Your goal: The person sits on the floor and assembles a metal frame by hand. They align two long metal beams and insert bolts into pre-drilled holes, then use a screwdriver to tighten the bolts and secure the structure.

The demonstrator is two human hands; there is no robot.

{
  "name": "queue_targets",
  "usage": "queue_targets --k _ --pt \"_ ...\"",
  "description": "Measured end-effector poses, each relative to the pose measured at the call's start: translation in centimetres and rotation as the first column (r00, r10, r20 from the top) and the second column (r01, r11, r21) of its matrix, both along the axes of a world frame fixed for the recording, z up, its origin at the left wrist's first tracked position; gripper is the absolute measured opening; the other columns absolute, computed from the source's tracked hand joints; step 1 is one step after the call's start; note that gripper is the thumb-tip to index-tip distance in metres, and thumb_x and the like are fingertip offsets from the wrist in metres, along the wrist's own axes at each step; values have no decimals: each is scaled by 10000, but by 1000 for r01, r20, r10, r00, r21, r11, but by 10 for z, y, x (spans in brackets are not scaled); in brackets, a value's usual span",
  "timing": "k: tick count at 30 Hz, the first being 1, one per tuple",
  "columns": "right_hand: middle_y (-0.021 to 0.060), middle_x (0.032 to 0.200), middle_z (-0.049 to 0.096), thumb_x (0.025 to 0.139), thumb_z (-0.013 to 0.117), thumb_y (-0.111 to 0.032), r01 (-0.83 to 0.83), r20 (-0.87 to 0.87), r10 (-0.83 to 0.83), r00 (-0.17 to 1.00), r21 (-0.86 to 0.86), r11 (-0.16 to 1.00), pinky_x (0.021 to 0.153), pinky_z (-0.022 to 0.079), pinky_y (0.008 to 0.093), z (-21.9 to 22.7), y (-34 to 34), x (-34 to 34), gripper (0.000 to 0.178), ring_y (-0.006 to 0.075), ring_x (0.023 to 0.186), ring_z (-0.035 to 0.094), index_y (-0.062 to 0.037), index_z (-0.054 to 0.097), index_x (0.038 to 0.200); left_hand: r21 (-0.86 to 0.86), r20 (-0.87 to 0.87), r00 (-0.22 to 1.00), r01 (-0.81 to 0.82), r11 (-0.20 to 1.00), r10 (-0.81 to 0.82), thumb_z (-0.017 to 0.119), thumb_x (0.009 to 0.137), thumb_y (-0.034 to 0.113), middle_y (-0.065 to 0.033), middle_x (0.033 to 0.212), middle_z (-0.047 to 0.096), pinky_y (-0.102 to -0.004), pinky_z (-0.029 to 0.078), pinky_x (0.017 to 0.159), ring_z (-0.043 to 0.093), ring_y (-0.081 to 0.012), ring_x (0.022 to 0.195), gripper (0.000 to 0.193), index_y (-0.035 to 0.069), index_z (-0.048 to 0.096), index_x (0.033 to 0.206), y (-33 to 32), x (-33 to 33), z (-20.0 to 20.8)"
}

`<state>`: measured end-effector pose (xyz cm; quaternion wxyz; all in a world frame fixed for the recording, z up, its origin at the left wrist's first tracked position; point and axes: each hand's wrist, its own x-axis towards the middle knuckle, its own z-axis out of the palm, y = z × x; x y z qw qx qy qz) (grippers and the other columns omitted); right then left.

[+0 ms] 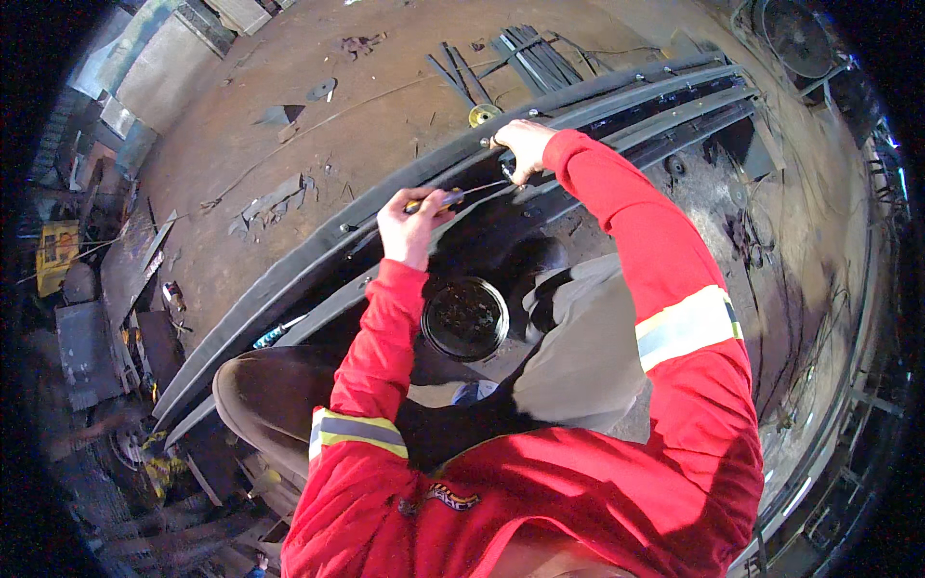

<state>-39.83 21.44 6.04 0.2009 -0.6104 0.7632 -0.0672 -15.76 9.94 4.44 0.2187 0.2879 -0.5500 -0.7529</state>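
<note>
My left hand (409, 227) is closed around the yellow-and-dark handle of a screwdriver (451, 198). Its thin shaft points right, toward the fingers of my right hand (525, 146). That hand is bent over a long dark bar (626, 89), fingers and thumb curled in beside the screwdriver's tip. Whatever the fingers pinch there is hidden. Several long, slightly curved bars run side by side from lower left to upper right, with small bolts along them. Below my hands stands a round dark bucket (508, 323) with dark contents, between my legs.
A tool with a teal handle (269, 337) lies among the bars at the left. Beyond them are a yellow disc (484, 115) and a bundle of dark flat strips (540, 63). Scrap pieces (275, 202) lie on the brown floor. A yellow box (58, 256) stands far left.
</note>
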Motion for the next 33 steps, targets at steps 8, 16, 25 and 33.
queue_targets --k 8,16,25,33 --pt "201 876 682 466 820 -216 -19 -5 19 1000 27 999 767 514 428 -2 -2 -8 575 347 867 667 1 677 979 530 -115 966 257 808 -231 559 867 25 -163 1112 619 -382 538 870 633 -280 962 399 -12 512 1261 -36 29 8" --pt "214 875 676 475 782 -141 14 34 -12 999 -50 999 764 516 386 1 0 0 594 320 841 667 9 666 1038 -561 419 843 532 634 -337 609 768 84 -121 906 667 -361 521 725 659 -241 805 352 32 646 1114 -28 26 7" --pt "193 940 688 470 800 -180 75 77 -81 994 78 994 808 517 385 11 -1 3 627 314 893 665 -15 669 1061 -823 422 881 471 317 -213 651 815 121 -168 893 603 -449 502 730 608 -383 836 260 75 631 1069 -15 11 -14" --pt "189 972 681 499 775 -149 78 74 -84 994 84 993 821 504 383 12 -1 3 606 309 922 651 -10 659 1078 -830 345 901 424 364 -263 647 810 78 -175 885 596 -440 498 729 602 -388 831 258 66 625 1067 -15 10 -17"
